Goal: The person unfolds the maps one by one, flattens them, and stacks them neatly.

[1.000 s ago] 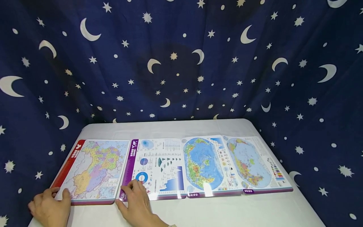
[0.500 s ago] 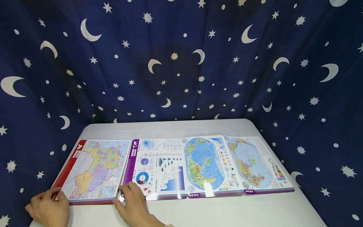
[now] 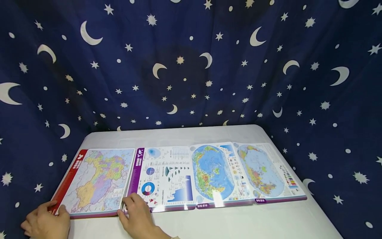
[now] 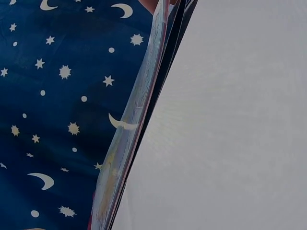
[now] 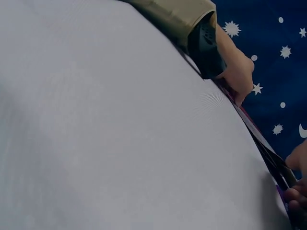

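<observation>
A laminated map (image 3: 101, 179) with a red band lies at the left of the white table in the head view, printed in patches of several colours. My left hand (image 3: 47, 220) grips its near left corner, fingers by the left edge and thumb at the front. At its near right corner, my right hand (image 3: 137, 214) pinches the edge and covers the corner of the purple-banded chart panel (image 3: 164, 179). The left wrist view shows the map's layered edge (image 4: 136, 120) side-on. From the right wrist, my right-hand fingers (image 5: 298, 179) appear around dark layered edges.
Two world map panels (image 3: 213, 176) (image 3: 262, 171) continue the row to the right, with glare near their front edge. Around the white table (image 3: 226, 222) hangs a dark blue curtain (image 3: 185, 39) with moons and stars.
The head view has shifted slightly. My right hand has slid a little left, closer against the red-banded map's corner. My left hand stays at its corner, and the panels lie as before.
</observation>
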A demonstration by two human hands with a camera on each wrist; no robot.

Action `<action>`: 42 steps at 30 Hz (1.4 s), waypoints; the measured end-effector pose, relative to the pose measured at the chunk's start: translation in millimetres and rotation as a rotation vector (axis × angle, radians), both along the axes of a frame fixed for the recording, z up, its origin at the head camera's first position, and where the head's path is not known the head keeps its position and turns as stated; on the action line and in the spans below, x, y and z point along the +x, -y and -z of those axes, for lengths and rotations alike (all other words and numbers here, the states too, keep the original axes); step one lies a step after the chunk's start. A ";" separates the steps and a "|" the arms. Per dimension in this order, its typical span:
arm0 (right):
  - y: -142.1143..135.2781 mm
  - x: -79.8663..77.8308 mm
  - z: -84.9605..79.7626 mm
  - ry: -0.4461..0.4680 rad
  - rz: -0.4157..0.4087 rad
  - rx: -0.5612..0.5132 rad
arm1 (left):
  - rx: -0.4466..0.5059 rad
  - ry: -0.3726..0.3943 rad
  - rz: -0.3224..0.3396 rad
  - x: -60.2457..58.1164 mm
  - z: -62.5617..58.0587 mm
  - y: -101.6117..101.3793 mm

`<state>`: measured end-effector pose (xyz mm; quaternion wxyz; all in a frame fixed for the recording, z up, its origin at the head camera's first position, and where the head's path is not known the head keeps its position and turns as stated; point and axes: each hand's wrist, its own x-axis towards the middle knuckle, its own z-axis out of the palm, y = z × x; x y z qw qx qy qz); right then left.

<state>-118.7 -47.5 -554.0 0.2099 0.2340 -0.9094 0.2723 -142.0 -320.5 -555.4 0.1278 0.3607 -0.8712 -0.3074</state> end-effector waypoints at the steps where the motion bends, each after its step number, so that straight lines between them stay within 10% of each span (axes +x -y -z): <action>1: 0.6 0.0 0.2 0.035 -0.011 -0.062 | 0.018 -0.017 -0.020 0.4 -0.3 0.6; 7: 2.3 -5.6 0.6 0.369 -0.053 -0.586 | 0.152 -0.193 -0.177 2.6 -2.9 -3.1; 13: -1.4 -10.8 -4.1 0.575 -0.042 -0.821 | 0.242 -0.178 -0.203 3.2 -5.9 -7.3; 42: -4.2 -11.0 -5.9 0.700 -0.130 -0.893 | 0.077 -0.122 0.011 6.0 -2.9 1.0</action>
